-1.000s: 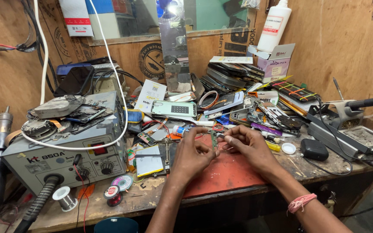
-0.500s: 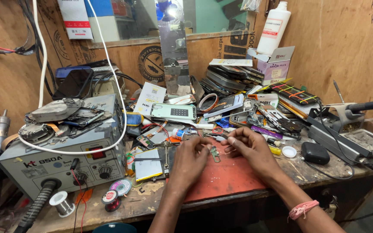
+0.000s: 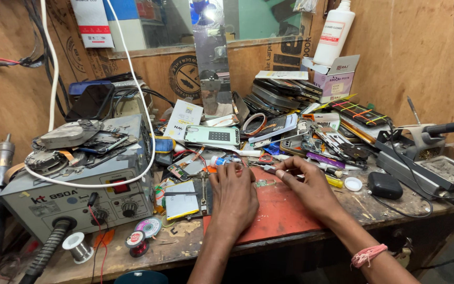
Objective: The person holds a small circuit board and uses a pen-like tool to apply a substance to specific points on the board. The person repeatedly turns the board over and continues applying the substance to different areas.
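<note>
On the flat red rubber work mat [image 3: 269, 215], my left hand [image 3: 234, 195] lies palm-down, fingers loosely curled, pinning a small green circuit board [image 3: 262, 183] at its far edge; my right hand [image 3: 305, 185] pinches thin metal tweezers [image 3: 267, 168] above it. I'd brace both wrists.

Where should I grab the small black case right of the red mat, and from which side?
Grip the black case across its two long sides, coming straight down from above. It lies flat and rounded, with bare wooden bench around it; only the white cap sits close on its left.
</note>
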